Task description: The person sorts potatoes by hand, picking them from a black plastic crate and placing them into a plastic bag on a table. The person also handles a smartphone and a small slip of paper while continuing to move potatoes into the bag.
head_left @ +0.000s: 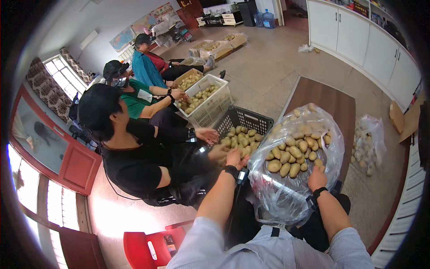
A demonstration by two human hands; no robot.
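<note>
My right hand (317, 177) is closed on a potato (318, 162) at the near right side of a large clear plastic bag (268, 184). The bag lies wide at its mouth, and many loose yellow potatoes (293, 152) show inside. My left hand (234, 158) is over the near edge of a black plastic crate (256, 118), its fingers apart and nothing seen in them. Potatoes (242, 136) partly fill this crate. A co-worker's hands (212, 142) are at the crate's left side, close to my left hand.
A brown board-topped table (316, 94) carries the bag. To its right, another bag of potatoes (368, 143) rests on the floor. Co-workers sit along the left beside a white crate (208, 110) and a cardboard box (188, 80) of potatoes. A red chair (139, 249) stands at lower left.
</note>
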